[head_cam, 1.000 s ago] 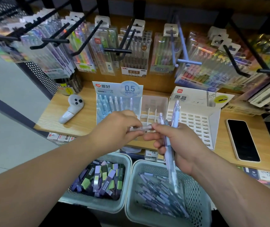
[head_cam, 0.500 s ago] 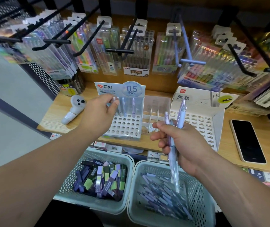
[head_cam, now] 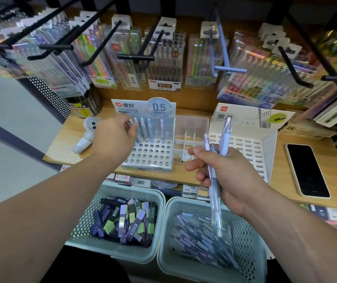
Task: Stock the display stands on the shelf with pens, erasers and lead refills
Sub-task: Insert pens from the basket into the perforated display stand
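A clear pen stand (head_cam: 149, 156) marked 0.5 mm stands on the wooden shelf (head_cam: 282, 176), with several pale pens upright in its back row of holes. My left hand (head_cam: 112, 139) pinches the top of one pen (head_cam: 131, 123) at the stand's back left corner. My right hand (head_cam: 222, 172) grips a small bunch of lilac and blue pens (head_cam: 216, 180) upright, in front of a white slotted stand (head_cam: 245, 148). Below the shelf, one basket (head_cam: 214, 237) holds loose pens, and another (head_cam: 122, 223) holds lead refill cases.
A clear divided tray (head_cam: 190, 139) sits between the two stands. A black phone (head_cam: 307, 170) lies on the shelf at right, a white controller (head_cam: 85, 135) at left. Black hooks (head_cam: 137, 57) with hanging pen packs jut out above the stands.
My left hand drew one pen from the bunch in my right hand, carried it left and back to the 0.5 mm stand, and now holds it at the back row.
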Demonstrator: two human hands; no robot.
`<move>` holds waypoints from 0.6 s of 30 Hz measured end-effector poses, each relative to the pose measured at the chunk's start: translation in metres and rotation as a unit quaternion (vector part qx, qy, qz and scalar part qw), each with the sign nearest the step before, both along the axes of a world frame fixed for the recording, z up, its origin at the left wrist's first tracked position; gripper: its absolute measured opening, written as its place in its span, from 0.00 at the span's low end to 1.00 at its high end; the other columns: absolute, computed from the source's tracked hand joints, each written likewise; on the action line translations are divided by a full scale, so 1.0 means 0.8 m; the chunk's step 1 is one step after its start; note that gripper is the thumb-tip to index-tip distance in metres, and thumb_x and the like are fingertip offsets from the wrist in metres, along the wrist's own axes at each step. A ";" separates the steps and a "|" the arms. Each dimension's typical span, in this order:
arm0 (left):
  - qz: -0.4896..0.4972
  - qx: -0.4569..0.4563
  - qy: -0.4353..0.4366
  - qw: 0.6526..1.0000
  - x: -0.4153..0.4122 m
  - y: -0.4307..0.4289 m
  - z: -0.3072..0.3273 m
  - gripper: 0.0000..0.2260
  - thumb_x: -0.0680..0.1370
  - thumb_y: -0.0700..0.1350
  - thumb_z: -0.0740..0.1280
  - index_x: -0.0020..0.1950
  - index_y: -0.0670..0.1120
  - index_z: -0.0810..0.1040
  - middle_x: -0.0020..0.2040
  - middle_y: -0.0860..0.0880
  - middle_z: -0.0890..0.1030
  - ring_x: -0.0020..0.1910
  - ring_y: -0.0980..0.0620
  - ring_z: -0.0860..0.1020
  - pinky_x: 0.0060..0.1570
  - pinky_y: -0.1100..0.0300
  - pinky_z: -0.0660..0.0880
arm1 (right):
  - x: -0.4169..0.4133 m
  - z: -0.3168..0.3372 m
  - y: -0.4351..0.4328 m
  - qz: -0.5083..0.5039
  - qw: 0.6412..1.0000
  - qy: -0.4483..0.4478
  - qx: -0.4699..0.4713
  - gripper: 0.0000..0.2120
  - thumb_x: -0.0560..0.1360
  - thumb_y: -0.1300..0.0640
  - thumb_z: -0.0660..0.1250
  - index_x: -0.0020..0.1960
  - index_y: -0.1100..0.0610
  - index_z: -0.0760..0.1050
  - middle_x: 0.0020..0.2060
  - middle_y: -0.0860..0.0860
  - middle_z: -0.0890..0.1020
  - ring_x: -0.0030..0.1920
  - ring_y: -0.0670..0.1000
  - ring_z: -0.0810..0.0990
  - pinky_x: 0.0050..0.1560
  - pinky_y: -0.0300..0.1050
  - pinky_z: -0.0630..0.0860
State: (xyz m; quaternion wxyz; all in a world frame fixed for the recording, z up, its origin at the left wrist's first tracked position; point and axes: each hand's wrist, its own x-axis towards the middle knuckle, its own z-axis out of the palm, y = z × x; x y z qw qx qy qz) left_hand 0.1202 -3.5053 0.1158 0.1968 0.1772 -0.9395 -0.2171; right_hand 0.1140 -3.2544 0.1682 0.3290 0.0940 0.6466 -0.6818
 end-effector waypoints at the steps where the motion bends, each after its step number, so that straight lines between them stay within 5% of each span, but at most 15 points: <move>1: 0.003 -0.001 -0.010 1.000 -0.001 -0.001 0.001 0.08 0.79 0.43 0.68 0.43 0.42 0.82 0.35 0.46 0.80 0.35 0.45 0.77 0.40 0.53 0.72 | 0.000 0.000 0.001 0.000 1.000 0.002 0.002 0.08 0.79 0.58 0.69 0.54 0.61 0.81 0.37 0.58 0.85 0.28 0.48 0.75 0.27 0.38 0.70; 5: 0.008 0.009 -0.036 0.999 -0.004 -0.002 0.005 0.12 0.80 0.44 0.67 0.38 0.43 0.79 0.28 0.51 0.73 0.31 0.47 0.73 0.35 0.56 0.66 | 0.000 0.001 0.002 0.002 1.000 0.006 0.007 0.08 0.79 0.58 0.69 0.55 0.61 0.81 0.37 0.58 0.85 0.28 0.48 0.75 0.28 0.38 0.70; 11: 0.013 -0.011 -0.063 0.998 -0.007 -0.008 0.005 0.13 0.79 0.43 0.66 0.36 0.39 0.79 0.29 0.44 0.76 0.32 0.43 0.75 0.38 0.48 0.74 | 0.002 0.001 0.001 0.009 1.000 0.014 0.018 0.07 0.79 0.58 0.70 0.53 0.61 0.81 0.37 0.58 0.85 0.28 0.49 0.75 0.28 0.39 0.70; 16: 0.011 0.022 -0.083 0.996 -0.005 -0.004 -0.002 0.06 0.79 0.45 0.69 0.51 0.43 0.81 0.36 0.47 0.82 0.40 0.44 0.80 0.45 0.54 0.76 | 0.001 0.000 -0.001 0.019 1.000 0.007 0.016 0.08 0.79 0.57 0.70 0.51 0.62 0.81 0.37 0.58 0.85 0.28 0.48 0.76 0.28 0.39 0.70; 18: 0.024 0.051 -0.080 0.995 -0.005 -0.003 0.001 0.11 0.78 0.47 0.71 0.59 0.46 0.79 0.36 0.49 0.82 0.39 0.49 0.80 0.43 0.59 0.72 | 0.002 0.000 0.000 0.026 1.000 0.003 0.011 0.09 0.79 0.55 0.70 0.47 0.62 0.81 0.38 0.59 0.85 0.28 0.49 0.75 0.28 0.39 0.69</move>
